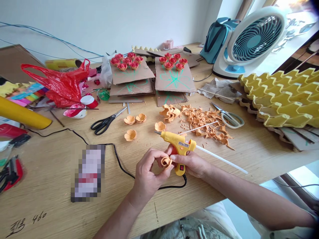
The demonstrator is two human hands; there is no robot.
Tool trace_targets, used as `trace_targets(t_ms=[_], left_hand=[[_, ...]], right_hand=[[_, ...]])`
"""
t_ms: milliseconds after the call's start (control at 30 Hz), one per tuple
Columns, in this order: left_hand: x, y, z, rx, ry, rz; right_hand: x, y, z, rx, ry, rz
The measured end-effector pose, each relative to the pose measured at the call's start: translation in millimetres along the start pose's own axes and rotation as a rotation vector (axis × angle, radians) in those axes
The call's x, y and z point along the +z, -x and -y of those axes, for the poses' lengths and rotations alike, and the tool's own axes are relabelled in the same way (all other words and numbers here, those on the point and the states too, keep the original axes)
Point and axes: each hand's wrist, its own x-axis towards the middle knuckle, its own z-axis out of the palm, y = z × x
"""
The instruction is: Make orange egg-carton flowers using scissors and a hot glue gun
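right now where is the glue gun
In the head view, the yellow glue gun is just right of centre, in the right hand, its nozzle near an orange petal cup.

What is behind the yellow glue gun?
Beyond the glue gun: an orange petal cup, nested orange pieces, a white stick, orange scraps. What its body covers cannot be seen.

Bright daylight from window (295, 16), upper right, glare there; pixelated patch (88, 172) left of centre.

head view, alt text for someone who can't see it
A left hand pinches a small orange flower; the right hand grips a yellow glue gun over a wooden table with orange petal cups, scraps, scissors and red flowers.
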Motion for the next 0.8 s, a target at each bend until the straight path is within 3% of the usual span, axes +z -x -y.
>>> trace_targets(t_ms=[800], left_hand=[[-0.3,-0.6,-0.5,-0.027,0.004,0.027]], right_hand=[[-1.5,0.8,-1.2,0.022,0.006,0.001]])
